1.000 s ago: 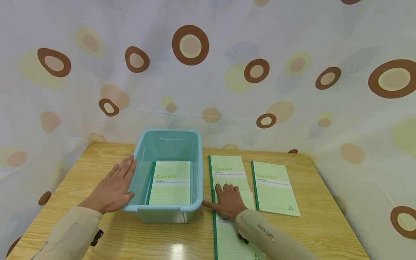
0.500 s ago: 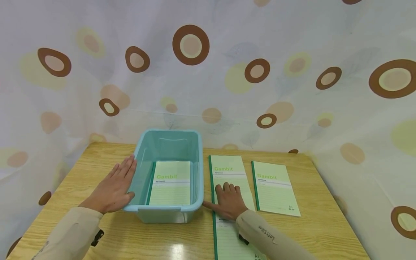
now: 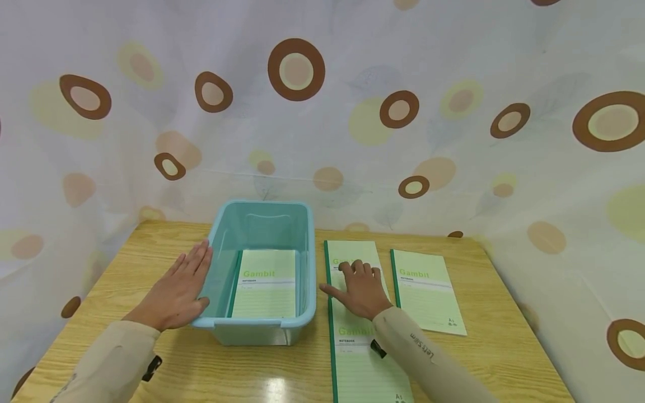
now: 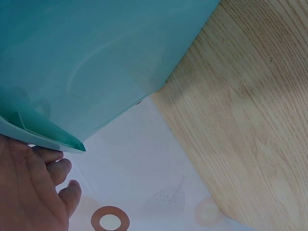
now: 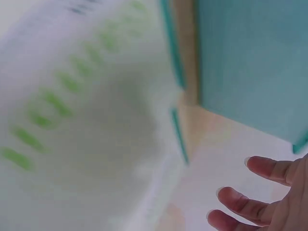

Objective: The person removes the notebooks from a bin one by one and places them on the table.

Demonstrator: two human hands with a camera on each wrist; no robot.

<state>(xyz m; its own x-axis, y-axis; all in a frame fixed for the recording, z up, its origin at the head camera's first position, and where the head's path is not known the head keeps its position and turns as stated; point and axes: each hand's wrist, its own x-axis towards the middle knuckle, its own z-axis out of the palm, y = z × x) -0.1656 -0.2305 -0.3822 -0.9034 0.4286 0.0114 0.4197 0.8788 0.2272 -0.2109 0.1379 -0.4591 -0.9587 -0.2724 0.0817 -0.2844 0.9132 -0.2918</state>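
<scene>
My left hand (image 3: pixel 173 291) lies with extended fingers along the left rim of a light blue plastic bin (image 3: pixel 262 323). In the left wrist view its fingers (image 4: pixel 71 195) are just beneath the rim. A pale green "Gambit" notebook (image 3: pixel 269 291) with a dark green spine lies inside the bin. Over two more such notebooks hovers my right hand (image 3: pixel 361 291), thumb spread and fingers loosely bent, holding nothing. The far notebook (image 3: pixel 353 250) is partly covered by that hand. The near notebook (image 3: pixel 368 375) overlaps its lower end and reaches the bottom of the view.
A further notebook (image 3: pixel 428 291) lies slightly turned on the right of the wooden table (image 3: pixel 494 347). Patterned white cloth (image 3: pixel 342 129) hangs behind and at both sides. The bin's right wall (image 5: pixel 245 62) stands close to the notebooks' spines.
My right hand has moved up and away from the near notebook toward the far one, uncovering the near one's title. The left hand, bin and notebooks have stayed put.
</scene>
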